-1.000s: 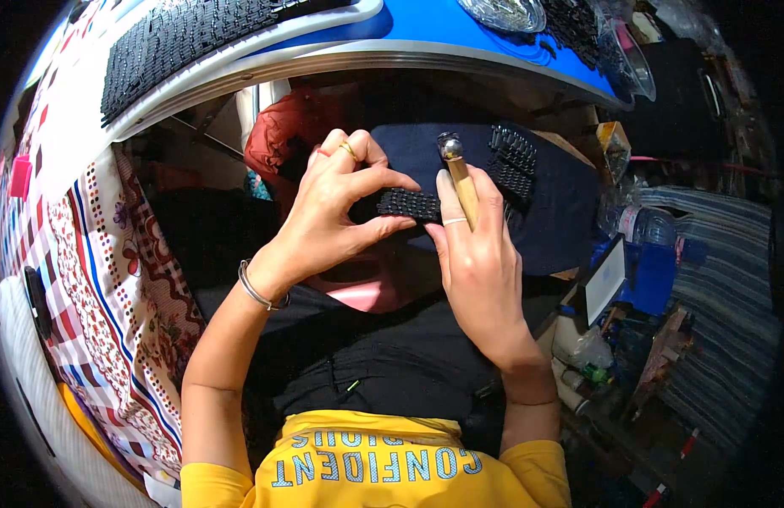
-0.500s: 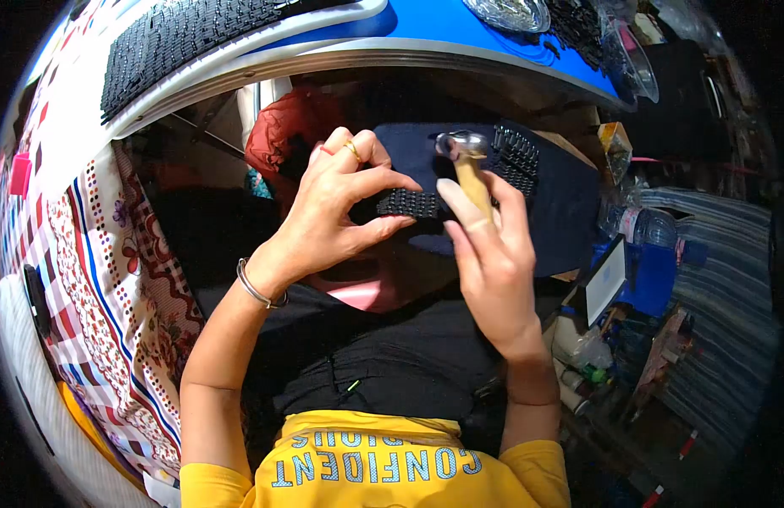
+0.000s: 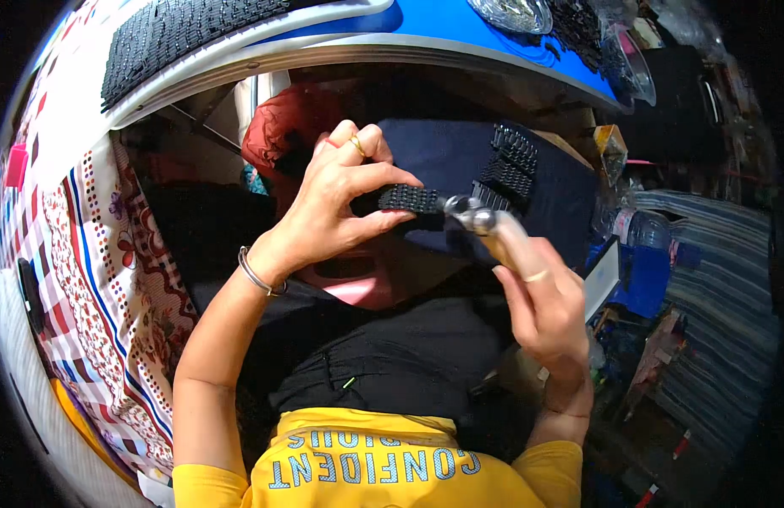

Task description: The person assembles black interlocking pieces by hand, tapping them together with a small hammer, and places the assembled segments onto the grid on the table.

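The left hand [image 3: 328, 203] keeps a light pinch on a black beaded strip [image 3: 411, 200], its grip narrowed to the strip's width, with index finger along the upper edge and thumb along the lower. The right hand [image 3: 549, 305] has its grip closed around the handle of a hammer [image 3: 497, 249], whose metal head is at the strip's right end; whether they touch, I cannot tell. More black beaded pieces [image 3: 512, 161] lie beyond the hammer on a dark blue surface [image 3: 565, 190], near the blue tabletop [image 3: 434, 24].
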`<state>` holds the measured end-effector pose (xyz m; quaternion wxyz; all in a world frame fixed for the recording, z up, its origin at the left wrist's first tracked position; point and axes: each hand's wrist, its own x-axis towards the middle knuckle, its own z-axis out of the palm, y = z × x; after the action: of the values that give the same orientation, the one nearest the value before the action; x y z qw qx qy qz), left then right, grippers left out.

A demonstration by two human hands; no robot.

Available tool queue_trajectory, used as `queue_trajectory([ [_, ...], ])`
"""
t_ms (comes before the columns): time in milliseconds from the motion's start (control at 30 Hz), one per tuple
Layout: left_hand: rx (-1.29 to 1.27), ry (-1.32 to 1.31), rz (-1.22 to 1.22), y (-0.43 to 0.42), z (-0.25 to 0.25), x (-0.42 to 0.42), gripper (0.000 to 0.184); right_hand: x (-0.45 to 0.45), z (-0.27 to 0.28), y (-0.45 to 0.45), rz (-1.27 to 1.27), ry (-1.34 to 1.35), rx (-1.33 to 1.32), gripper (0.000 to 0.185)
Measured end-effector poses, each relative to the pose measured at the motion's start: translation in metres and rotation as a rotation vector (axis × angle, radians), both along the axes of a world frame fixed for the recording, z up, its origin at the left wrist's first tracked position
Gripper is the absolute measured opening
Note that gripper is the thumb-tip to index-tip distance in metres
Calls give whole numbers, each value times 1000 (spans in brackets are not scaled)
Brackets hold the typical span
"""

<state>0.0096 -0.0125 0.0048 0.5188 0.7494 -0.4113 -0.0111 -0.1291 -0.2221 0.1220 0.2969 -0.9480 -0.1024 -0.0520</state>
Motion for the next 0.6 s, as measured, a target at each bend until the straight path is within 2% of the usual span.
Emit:
queue_trajectory([
  [67, 1, -3, 5, 1, -1, -1, 28, 3, 2, 1, 5, -6, -11, 49],
  [200, -8, 23, -1, 0, -1, -1, 28, 10, 6, -2, 100, 176, -182, 53],
  [367, -16, 20, -1, 0, -2, -1, 27, 7, 7, -1, 120, -30, -150, 51],
  [600, -52, 26, -4, -1, -3, -1, 27, 9, 4, -2, 80, 5, -167, 51],
])
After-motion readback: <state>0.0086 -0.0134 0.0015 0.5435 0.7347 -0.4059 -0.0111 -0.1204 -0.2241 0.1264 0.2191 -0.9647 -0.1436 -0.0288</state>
